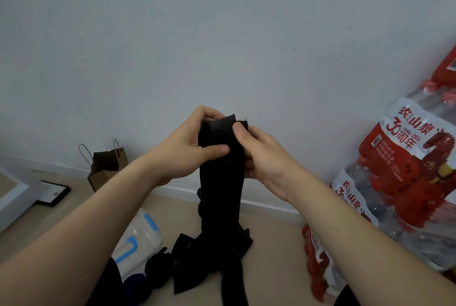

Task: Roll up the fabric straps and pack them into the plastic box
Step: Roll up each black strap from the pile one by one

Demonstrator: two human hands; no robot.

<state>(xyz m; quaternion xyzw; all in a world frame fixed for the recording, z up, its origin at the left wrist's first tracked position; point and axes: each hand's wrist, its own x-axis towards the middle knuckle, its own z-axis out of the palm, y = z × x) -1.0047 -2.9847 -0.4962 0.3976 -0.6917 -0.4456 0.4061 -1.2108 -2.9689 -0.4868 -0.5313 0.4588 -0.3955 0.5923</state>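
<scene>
The person holds one black strap [222, 194] up in front of the wall [222, 34], with both hands at its top end. The left hand [195, 142] grips the strap from the side. Its fingers [209, 113] curl over the top edge and the thumb presses across the front of the cloth. The right hand [261, 155] pinches the same end from the other side, thumb in front and the other fingers behind.

The strap is probably held so high to let its own weight pull it flat and without twist, so that a tight roll can begin at the top. The top edge looks a little folded over, which may be the first turn.

The lower part hangs down to the floor [271, 244] and meets a pile [197, 263] of other dark straps, not yet rolled. The box [138, 239], clear with blue latches, lies on the floor just beside the pile, partly hidden by the left forearm. It cannot be told whether it is open. It probably lies this near so that each roll can go in easily.

A paper bag [106, 165] stands by the wall, and water packs [407, 170] are stacked at the right. Both are well apart from the work.
</scene>
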